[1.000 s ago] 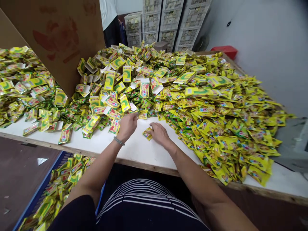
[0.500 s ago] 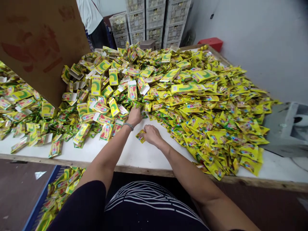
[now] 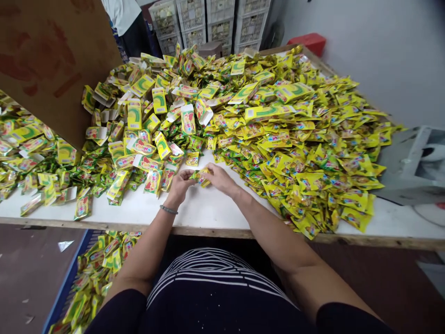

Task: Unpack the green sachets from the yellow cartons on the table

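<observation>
My left hand (image 3: 181,185), with a band at its wrist, pinches a small green-and-yellow packet (image 3: 195,175) over the white table. Close beside it, my right hand (image 3: 221,180) grips a yellow packet (image 3: 205,179); the two packets overlap between my fingertips. Just beyond my hands a single yellow packet (image 3: 192,158) lies on the table. Yellow printed boxes (image 3: 159,101), some with open flaps, lie heaped beyond and to the left. A large mound of yellow packets (image 3: 299,157) spreads to the right.
A big cardboard carton (image 3: 55,60) stands at the left on the table (image 3: 208,213). Below the edge is a blue crate (image 3: 66,290) of packets. A grey machine (image 3: 410,167) sits at the right. Behind are stacked white crates (image 3: 220,30), a red object (image 3: 309,44) and a person (image 3: 123,23).
My left hand has drawn back from the heap with a packet and met my right hand. A yellow packet now shows where my left hand was. The view has shifted slightly.
</observation>
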`<state>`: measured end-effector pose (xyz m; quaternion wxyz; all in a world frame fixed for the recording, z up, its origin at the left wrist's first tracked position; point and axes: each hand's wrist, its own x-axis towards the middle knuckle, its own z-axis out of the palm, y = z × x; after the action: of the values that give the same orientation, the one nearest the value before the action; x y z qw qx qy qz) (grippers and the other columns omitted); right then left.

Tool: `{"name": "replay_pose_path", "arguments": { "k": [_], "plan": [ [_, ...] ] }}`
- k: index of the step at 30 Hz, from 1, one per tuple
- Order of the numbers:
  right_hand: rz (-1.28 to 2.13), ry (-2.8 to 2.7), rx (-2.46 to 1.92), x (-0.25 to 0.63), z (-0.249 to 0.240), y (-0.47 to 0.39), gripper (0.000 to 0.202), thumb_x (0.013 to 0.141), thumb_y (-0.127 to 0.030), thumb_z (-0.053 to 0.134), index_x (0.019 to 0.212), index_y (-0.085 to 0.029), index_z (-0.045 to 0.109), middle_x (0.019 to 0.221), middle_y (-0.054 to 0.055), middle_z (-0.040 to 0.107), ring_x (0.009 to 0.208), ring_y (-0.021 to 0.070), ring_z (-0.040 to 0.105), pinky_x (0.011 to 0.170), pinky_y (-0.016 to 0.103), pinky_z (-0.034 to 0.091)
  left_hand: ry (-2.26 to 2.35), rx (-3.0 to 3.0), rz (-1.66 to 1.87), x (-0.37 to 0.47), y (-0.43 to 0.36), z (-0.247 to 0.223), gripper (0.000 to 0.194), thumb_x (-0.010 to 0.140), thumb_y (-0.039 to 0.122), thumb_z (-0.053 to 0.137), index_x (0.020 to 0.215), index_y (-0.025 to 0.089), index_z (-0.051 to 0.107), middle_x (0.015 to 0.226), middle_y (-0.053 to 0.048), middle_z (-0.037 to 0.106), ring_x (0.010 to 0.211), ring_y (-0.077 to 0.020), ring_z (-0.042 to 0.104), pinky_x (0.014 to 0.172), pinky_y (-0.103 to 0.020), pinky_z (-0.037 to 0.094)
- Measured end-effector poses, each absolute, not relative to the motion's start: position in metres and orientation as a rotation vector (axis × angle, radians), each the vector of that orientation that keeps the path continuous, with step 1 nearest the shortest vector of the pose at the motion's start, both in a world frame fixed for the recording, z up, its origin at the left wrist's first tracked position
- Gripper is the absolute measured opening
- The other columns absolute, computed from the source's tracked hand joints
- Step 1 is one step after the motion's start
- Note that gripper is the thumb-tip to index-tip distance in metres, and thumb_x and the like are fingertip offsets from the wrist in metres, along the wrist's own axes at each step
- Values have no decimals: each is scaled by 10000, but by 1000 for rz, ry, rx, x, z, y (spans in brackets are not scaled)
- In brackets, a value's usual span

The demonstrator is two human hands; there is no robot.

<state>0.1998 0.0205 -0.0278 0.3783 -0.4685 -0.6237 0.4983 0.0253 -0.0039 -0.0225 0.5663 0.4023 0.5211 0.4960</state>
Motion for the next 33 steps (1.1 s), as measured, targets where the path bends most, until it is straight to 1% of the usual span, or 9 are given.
{"name": "replay_pose_path", "arguments": {
  "k": [4,10,16,18,21,24,28,31,33],
  "plan": [
    [1152,-1669,-1258,194,-28,17,110,816,-303,586,808,-218,516,740,-26,578,720,146,541,683,252,434,1134,777,1186,32,-12,-21,422,484,110,820,873,146,662,786,19,680,694,-91,618,694,-227,483],
    [1046,-1673,-1172,196,-21,14,144,833,-352,566,844,-212,537,755,-10,586,714,153,543,691,251,434,1067,578,1125,33,-15,-17,282,567,114,807,811,132,665,798,-22,704,708,-111,639,727,-257,526],
    [880,-1749,-1243,202,-16,12,187,856,-385,573,802,-207,563,721,2,577,670,154,509,671,258,403,1175,601,1092,30,-13,-18,210,604,164,812,737,118,656,665,-17,663,552,-90,570,560,-228,467],
    [919,-1708,-1242,203,-17,15,203,848,-403,580,810,-204,562,776,19,597,717,165,536,673,256,418,1218,687,1059,32,-14,-22,219,613,202,809,753,110,669,652,-15,656,537,-86,557,538,-221,439],
    [915,-1803,-1242,201,-18,14,146,835,-349,578,863,-206,582,909,46,641,840,183,575,734,263,435,1213,871,980,35,-17,-26,232,587,210,805,746,103,673,641,-4,647,542,-85,547,558,-222,429],
    [893,-1892,-1342,197,-19,11,114,854,-331,540,870,-224,576,783,9,616,749,176,554,705,266,413,1116,1000,924,35,-21,-27,293,582,210,809,826,110,680,710,-9,677,633,-111,592,635,-235,450],
    [1019,-1687,-1394,196,-27,14,156,831,-376,552,798,-227,516,678,-18,548,651,159,505,613,252,381,1078,1165,918,34,-26,-24,298,687,263,773,936,130,676,844,-26,699,761,-128,619,717,-244,458],
    [1128,-1594,-1388,200,-30,19,204,821,-414,551,769,-229,484,638,-32,511,605,150,473,569,248,362,1174,1184,932,34,-26,-22,252,714,286,732,903,137,661,767,-19,677,696,-129,618,674,-249,466],
    [1082,-1690,-1345,204,-28,20,204,821,-415,563,777,-227,498,643,-39,502,613,145,465,587,245,359,1236,1088,939,33,-24,-20,187,691,268,698,820,146,639,654,-4,641,588,-121,588,596,-244,448]
  ]
}}
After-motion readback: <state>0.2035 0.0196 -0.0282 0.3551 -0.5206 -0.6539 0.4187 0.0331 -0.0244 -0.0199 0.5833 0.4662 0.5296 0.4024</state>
